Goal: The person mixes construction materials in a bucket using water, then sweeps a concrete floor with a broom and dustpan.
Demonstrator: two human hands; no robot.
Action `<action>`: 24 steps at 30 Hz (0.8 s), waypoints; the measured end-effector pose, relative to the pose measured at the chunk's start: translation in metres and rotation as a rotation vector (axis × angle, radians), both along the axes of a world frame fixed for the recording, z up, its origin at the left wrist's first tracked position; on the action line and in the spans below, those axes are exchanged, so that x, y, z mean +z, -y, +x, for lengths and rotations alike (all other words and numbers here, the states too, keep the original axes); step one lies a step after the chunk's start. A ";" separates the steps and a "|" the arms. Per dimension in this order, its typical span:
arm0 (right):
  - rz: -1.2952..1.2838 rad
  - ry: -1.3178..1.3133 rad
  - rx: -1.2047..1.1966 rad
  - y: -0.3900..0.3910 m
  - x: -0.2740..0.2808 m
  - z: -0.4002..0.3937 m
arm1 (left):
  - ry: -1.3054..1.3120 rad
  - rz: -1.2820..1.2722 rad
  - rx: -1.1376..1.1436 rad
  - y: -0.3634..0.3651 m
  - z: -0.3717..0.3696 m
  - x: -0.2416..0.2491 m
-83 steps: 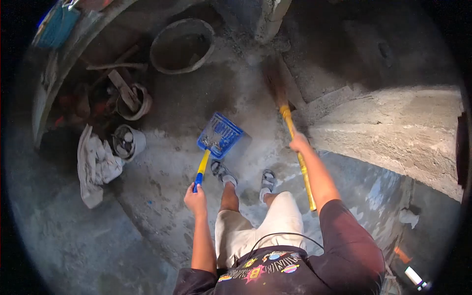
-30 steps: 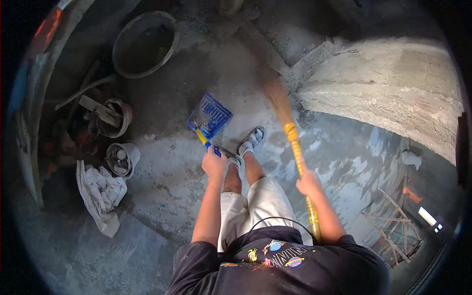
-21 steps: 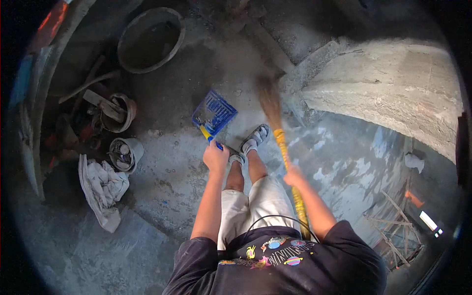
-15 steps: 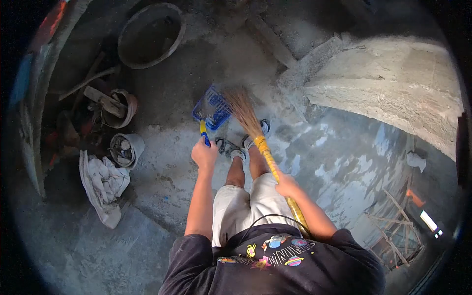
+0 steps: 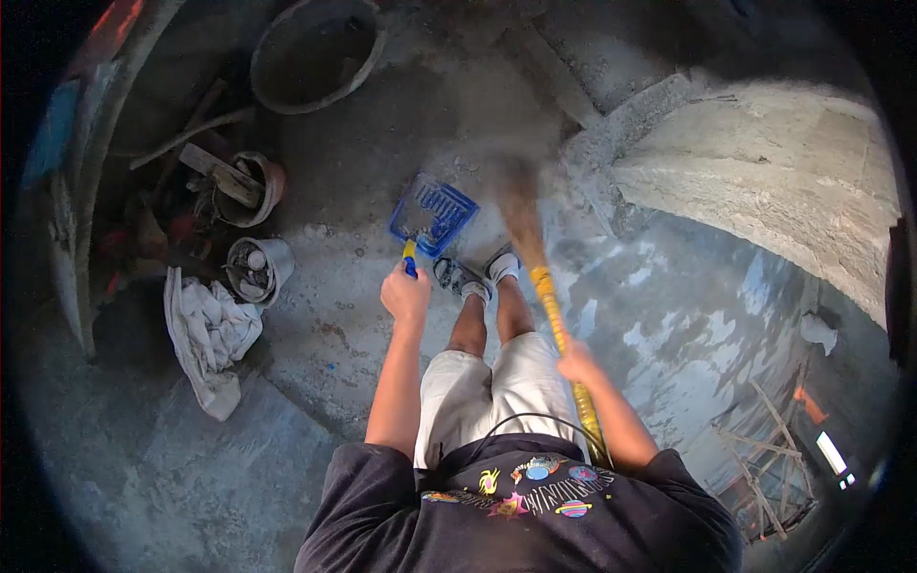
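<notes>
My left hand [image 5: 406, 289] is closed around the blue and yellow handle of a blue plastic dustpan [image 5: 457, 212]. The pan lies on the concrete floor just ahead of my feet, with some grey debris in it. In my right hand [image 5: 579, 363] is the yellow-wrapped handle of a broom [image 5: 546, 296]. Its brown bristles are smeared by motion, to the right of the dustpan and apart from it. The top of the broom handle runs back beside my right hip.
To the left stand a small bucket [image 5: 277, 258] of rubble, a larger bucket [image 5: 274, 191] with wood pieces, and a crumpled white sack [image 5: 215, 334]. A round basin [image 5: 368, 72] is farther ahead. A rough concrete mass [image 5: 755, 172] rises on the right, with a wooden frame [image 5: 764, 458] lower right.
The broom's bristles have swung right, away from the dustpan's edge. The dustpan and my left hand sit slightly farther right in view, as the whole scene has shifted.
</notes>
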State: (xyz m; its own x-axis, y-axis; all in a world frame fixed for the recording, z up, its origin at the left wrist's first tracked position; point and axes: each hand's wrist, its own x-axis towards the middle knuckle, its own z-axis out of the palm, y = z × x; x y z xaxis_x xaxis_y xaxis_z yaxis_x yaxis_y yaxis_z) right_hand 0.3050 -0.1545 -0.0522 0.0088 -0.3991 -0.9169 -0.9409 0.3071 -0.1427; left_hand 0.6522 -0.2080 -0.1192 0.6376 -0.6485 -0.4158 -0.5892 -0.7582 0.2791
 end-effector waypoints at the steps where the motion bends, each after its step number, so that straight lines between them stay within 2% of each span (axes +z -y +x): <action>1: 0.009 0.049 0.056 -0.010 0.004 0.010 | 0.015 -0.021 -0.004 -0.002 -0.001 -0.001; 4: 0.005 0.197 0.061 -0.024 0.025 0.025 | -0.021 0.018 0.054 0.001 -0.001 0.000; 7: 0.125 0.128 0.069 -0.009 0.078 0.031 | -0.008 0.019 0.020 -0.003 0.007 0.000; 10: 0.060 0.084 -0.019 -0.009 0.110 0.017 | 0.035 -0.028 -0.008 -0.012 0.021 0.009; 14: -0.107 0.019 -0.119 -0.020 0.107 -0.022 | 0.048 -0.031 -0.017 -0.026 0.030 0.016; 16: -0.051 -0.095 -0.274 -0.021 0.091 -0.032 | 0.038 0.012 -0.039 -0.031 0.026 0.018; 17: -0.054 -0.095 -0.278 -0.020 0.088 -0.026 | 0.039 0.008 -0.043 -0.034 0.025 0.015; 19: 0.159 -0.118 -0.310 -0.017 0.082 -0.007 | 0.052 0.003 -0.101 -0.038 0.020 0.007; 21: 0.094 0.006 -0.067 -0.044 0.058 0.004 | 0.038 0.015 -0.110 -0.035 0.013 0.006; 24: 0.177 0.031 0.039 -0.035 0.065 0.016 | 0.033 0.043 -0.109 -0.040 0.009 0.004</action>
State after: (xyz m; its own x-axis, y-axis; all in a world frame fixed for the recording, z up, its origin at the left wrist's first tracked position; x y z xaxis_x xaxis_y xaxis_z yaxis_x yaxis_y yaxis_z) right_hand 0.3209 -0.1198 0.0132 0.0501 -0.2302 -0.9719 -0.9487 0.2931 -0.1183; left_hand 0.6613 -0.1676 -0.1151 0.5780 -0.6969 -0.4245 -0.6772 -0.6999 0.2271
